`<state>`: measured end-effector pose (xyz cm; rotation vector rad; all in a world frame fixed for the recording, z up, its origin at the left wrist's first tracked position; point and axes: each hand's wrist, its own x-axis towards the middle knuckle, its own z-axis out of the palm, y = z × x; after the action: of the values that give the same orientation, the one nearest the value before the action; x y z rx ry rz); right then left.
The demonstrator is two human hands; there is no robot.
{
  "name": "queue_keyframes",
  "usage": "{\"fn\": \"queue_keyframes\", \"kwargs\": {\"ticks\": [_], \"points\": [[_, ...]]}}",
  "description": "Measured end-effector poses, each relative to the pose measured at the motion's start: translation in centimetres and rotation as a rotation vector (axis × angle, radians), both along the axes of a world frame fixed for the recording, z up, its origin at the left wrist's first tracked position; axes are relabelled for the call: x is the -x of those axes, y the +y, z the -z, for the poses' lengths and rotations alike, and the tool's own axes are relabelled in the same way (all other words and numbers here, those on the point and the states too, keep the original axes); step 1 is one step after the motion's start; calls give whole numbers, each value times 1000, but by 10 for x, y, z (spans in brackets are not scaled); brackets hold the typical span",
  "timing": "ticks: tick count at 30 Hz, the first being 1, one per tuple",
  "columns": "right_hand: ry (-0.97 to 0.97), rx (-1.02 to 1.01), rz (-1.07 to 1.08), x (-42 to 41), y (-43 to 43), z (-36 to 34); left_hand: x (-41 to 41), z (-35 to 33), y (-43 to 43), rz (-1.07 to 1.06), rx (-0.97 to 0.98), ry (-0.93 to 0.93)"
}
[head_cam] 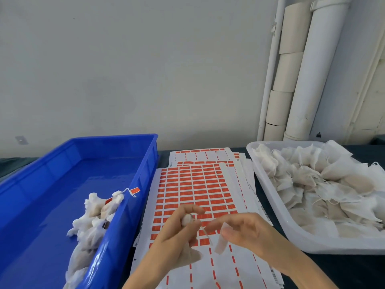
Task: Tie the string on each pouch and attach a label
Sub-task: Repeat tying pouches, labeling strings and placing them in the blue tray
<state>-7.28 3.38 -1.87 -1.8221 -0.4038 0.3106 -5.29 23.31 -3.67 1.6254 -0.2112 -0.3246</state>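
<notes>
Head view. Risk: the thin white string (208, 236) hangs slack from the small white gauze pouch (186, 219) and could slip clear before the pale peeled label strip (220, 243) folds over it, or the strip could stick to itself. Left hand (177, 230) curled round pouch; right hand (245, 228) pinches strip. Both above the orange-label sheet (193, 184), near the front edge of the dark worktop (343, 268). Pouch neck bunched, soft, crumpled.

- A hand-packing workshop bench, this, set up for batch work rather than home use.
- On the left sits a blue plastic crate (133, 184), with tagged pouches (93, 213) piled in its near corner.
- On the right, a white tray (291, 228) heaped with cloth pouches (325, 184).
- Between them lie stacked sheets of orange labels (193, 184).
- Behind, a bare painted wall (145, 59) and exposed white pipes (312, 69).
</notes>
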Motion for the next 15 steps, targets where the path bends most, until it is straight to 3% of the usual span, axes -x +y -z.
{"fn": "queue_keyframes", "kwargs": {"ticks": [8, 15], "points": [[6, -42, 51, -9, 1, 9, 1, 2, -5, 36, -30, -12], [66, 12, -41, -6, -2, 14, 6, -2, -7, 84, -80, -2]]}}
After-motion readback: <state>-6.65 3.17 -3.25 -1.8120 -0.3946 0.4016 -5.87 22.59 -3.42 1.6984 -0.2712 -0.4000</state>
